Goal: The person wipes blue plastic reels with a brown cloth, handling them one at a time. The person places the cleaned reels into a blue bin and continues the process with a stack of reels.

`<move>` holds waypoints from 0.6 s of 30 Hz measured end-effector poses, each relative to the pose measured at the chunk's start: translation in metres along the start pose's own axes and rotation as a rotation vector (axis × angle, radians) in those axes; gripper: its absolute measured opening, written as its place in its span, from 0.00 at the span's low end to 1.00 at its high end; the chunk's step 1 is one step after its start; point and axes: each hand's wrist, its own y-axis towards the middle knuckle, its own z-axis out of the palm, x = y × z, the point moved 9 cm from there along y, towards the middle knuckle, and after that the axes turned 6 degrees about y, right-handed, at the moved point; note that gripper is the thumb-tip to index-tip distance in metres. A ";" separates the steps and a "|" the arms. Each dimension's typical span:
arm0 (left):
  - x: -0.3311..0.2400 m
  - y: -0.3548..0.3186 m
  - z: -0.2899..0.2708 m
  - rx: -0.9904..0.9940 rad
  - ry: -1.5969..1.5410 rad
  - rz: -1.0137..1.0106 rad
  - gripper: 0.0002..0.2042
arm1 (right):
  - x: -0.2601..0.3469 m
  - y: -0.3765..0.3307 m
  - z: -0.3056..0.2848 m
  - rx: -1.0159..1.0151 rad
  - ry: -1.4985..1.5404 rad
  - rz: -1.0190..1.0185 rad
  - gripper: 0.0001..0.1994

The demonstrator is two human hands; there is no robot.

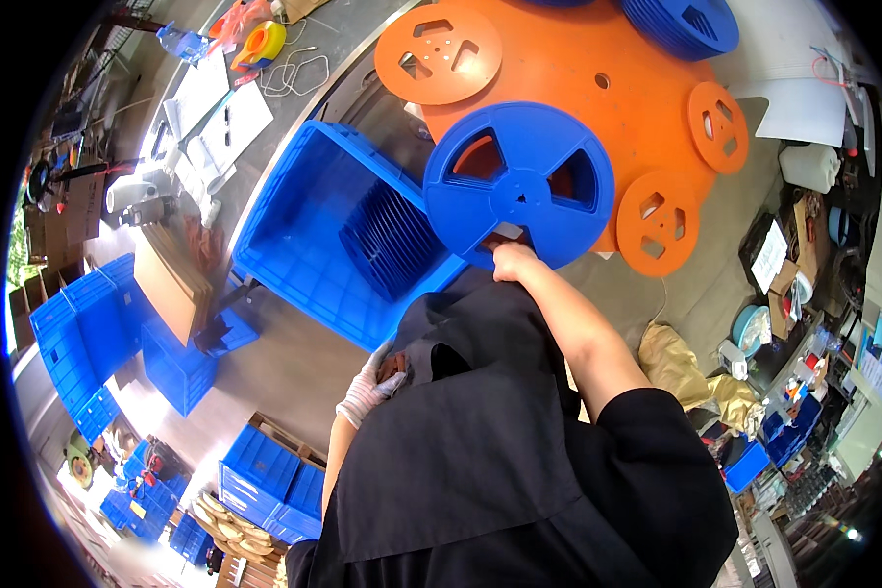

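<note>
A blue reel (519, 191) with large cut-out windows lies at the near edge of an orange round table (559, 59). My bare right hand (510, 260) grips its near rim beside a window, the fingers partly hidden by the reel. My left hand (365, 389), in a pale glove, is curled at an opening of my black apron (461, 470). Something reddish brown (392, 367) shows between its fingers, too small to name. Between the hands and beyond stands a blue crate (294, 230), with a row of blue reels (392, 235) standing on edge inside.
Orange discs (439, 54) sit around the table rim, and blue reels (681, 24) are stacked at its far side. On the left, a grey bench (333, 39) carries papers and a cable. More blue crates (88, 333) and cardboard sheets (171, 284) stand at left.
</note>
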 end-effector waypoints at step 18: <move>0.095 0.006 -0.016 -0.184 -0.275 0.012 0.28 | 0.023 -0.025 -0.021 -0.106 0.016 0.114 0.22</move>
